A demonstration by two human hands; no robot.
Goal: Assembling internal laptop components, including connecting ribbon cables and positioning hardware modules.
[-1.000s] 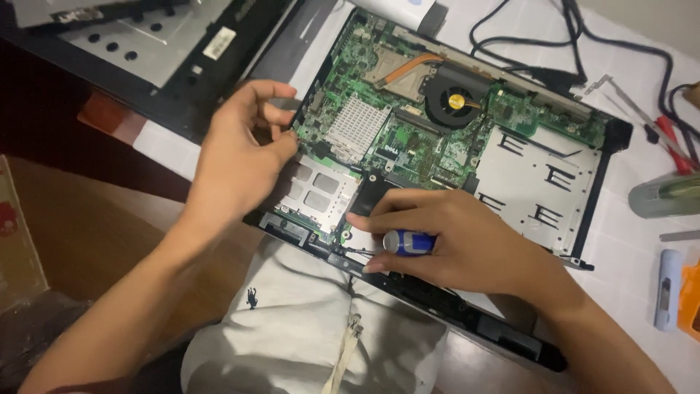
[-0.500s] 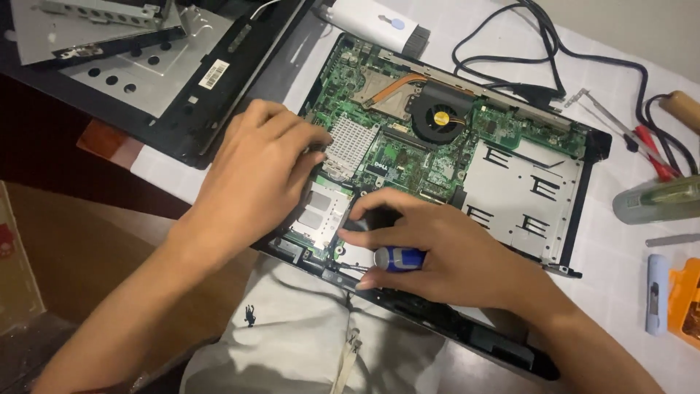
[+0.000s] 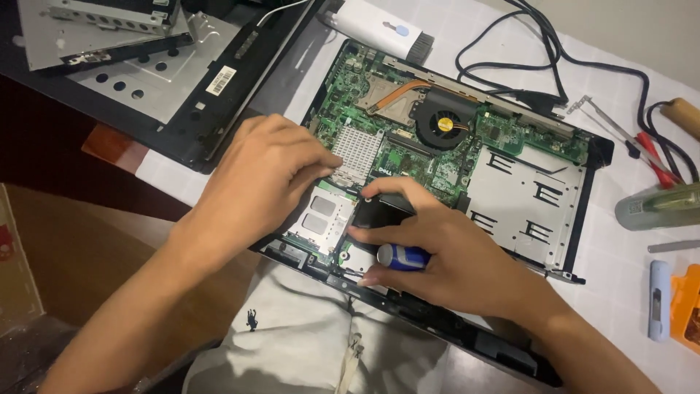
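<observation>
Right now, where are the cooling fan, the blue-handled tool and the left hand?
cooling fan (image 3: pixel 446 121), head view, on its hub.
blue-handled tool (image 3: pixel 403 257), head view, on its blue grip.
left hand (image 3: pixel 266 179), head view, on its back.

One opened laptop (image 3: pixel 525 197), one fan (image 3: pixel 445 120), two hands (image 3: pixel 262 182).

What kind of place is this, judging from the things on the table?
Probably a home or small repair bench for electronics. An opened laptop lies with its green circuit board bare, its removed cover panel beside it, and red-handled hand tools on the white tablecloth.
</observation>
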